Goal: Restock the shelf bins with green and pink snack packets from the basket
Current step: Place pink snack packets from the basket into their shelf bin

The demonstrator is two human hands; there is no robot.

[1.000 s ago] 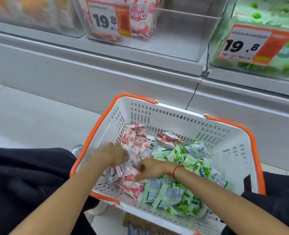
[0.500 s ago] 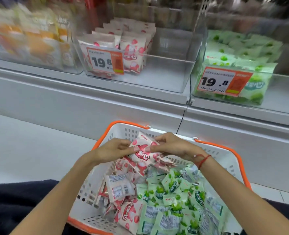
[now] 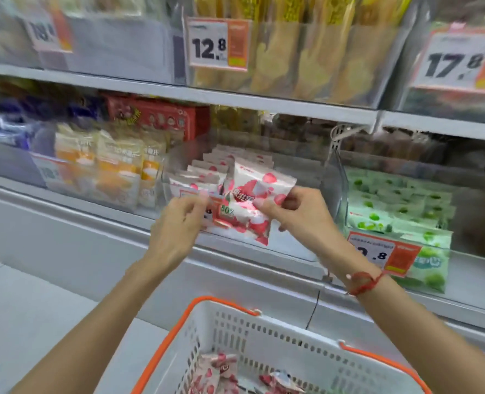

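Half a second ago both hands were just above the basket, lifting a bunch of pink packets out of it; now they have risen to the shelf, and the view has risen with them. The right hand (image 3: 295,216) pinches the pink packets (image 3: 251,203) between thumb and fingers, and the left hand (image 3: 178,223) holds the other edge with its fingers curled around it, so the bunch hangs between the two hands. How many packets are in the bunch I cannot tell. Just behind the hands stands the clear bin (image 3: 298,172) where more pink packets stand in rows at its left side, while the part behind the right hand looks free. To the right of the right hand is the bin of green packets (image 3: 400,211), already quite full. Below the forearms is the basket (image 3: 264,336), and only a few pink packets (image 3: 215,373) show in its visible corner. In my judgement the pick is finished and the placing begins: the bunch must go over the front wall of the bin and be set upright beside the rows.
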